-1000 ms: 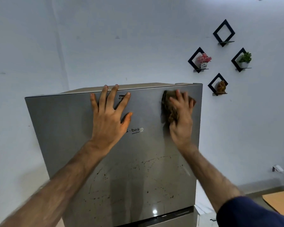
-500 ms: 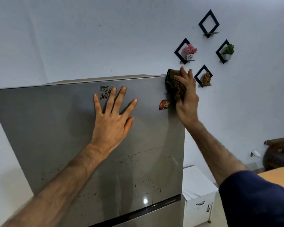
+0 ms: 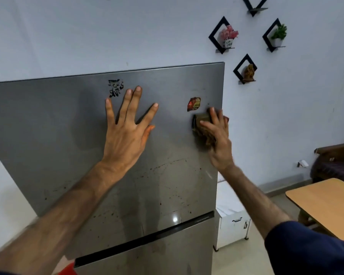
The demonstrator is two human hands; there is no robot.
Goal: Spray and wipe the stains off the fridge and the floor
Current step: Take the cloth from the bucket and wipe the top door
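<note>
Up front in the head view, the fridge is filling the left and middle, its grey upper door speckled with brown stains across the lower half. The left hand is lying flat on the door with fingers spread and straight, holding nothing. The right hand is pressing a brown cloth against the door near its right edge, fingers bent over the cloth, just below a small red sticker. A torn black sticker is sitting just above the left fingertips. Right of the fridge, a white cabinet is standing on the floor, and a wooden surface is showing at the right edge.
</note>
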